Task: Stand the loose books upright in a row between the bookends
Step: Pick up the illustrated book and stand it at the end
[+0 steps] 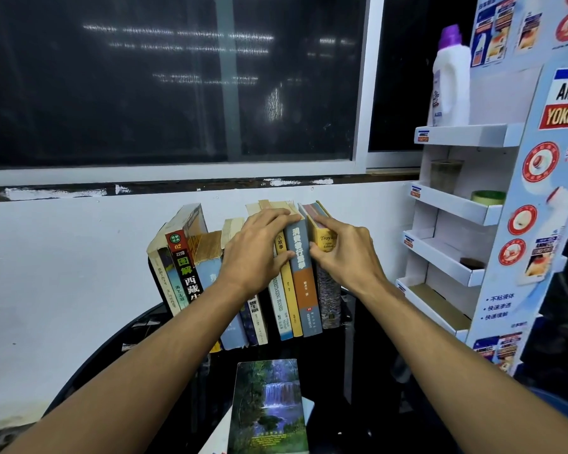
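Fingers (pixel 276 217) of the left grip (pixel 259 250) curl over the top edges of the upright books, and the thumb presses the spine of a thin yellow book (pixel 288 280), so this grip is clamped on it from top and front. Touching that book on its right stands a grey-blue book (pixel 300 276) with an orange band. Just past it the right grip (pixel 345 253) is clamped on a yellow Troy book (pixel 324 239), fingers over its top and thumb at its spine edge. The two grips almost meet across the grey-blue spine. All three stand in the row of books (pixel 191 276), which runs on left of the left grip, its farthest volumes leaning. Below the wrists, nearer the person, a waterfall-cover book (pixel 269 404) lies flat, face up, on the black table (pixel 118 355). Right of the right grip stands a white cardboard display shelf (pixel 456 208), with a white bottle (pixel 450 80) with a purple cap on its top tier. Beyond both grips a dark window (pixel 177 77) sits above the white wall.
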{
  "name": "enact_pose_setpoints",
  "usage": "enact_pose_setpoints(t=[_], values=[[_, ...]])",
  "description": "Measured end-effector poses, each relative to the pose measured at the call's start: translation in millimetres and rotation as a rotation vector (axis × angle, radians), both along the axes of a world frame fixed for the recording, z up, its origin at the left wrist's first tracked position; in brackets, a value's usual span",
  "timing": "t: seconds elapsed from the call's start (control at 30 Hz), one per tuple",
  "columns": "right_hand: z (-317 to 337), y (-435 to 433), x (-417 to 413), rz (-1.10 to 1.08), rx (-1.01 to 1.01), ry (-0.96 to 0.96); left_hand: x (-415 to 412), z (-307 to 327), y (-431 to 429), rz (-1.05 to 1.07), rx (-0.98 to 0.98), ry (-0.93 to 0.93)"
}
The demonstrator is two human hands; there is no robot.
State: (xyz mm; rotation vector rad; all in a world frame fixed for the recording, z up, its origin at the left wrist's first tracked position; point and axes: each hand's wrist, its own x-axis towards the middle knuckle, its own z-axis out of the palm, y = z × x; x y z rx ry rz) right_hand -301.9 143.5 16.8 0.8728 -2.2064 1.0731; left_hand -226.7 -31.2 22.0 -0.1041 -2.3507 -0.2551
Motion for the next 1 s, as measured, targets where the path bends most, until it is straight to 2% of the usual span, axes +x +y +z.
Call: enact_pose_setpoints(t=[0.2, 0.43, 0.7, 0.83, 1.0], values=[[-1.4, 6.9, 0.1, 0.073, 0.030, -0.083, 1.9, 1.1, 2.5, -0.003, 0.004, 0.001], [8.7, 25.6, -6.6, 0.245, 0.240, -0.194, 3.2, 3.5, 6.2, -0.010, 0.005, -0.010], [4.4, 30.9, -31.2, 0.330, 0.166, -0.162, 2.4, 5.6, 10.0, -0.027, 0.026, 0.013], [4.7, 25.5, -37.5, 0.340, 0.197, -0.145, 0.8, 7.1, 11.6, -0.036, 0.027, 0.005], [18.6, 28.6, -38.3, 0.216, 0.345, -0.029, 2.3, 9.6, 12.8, -0.031, 0.024, -0.006]])
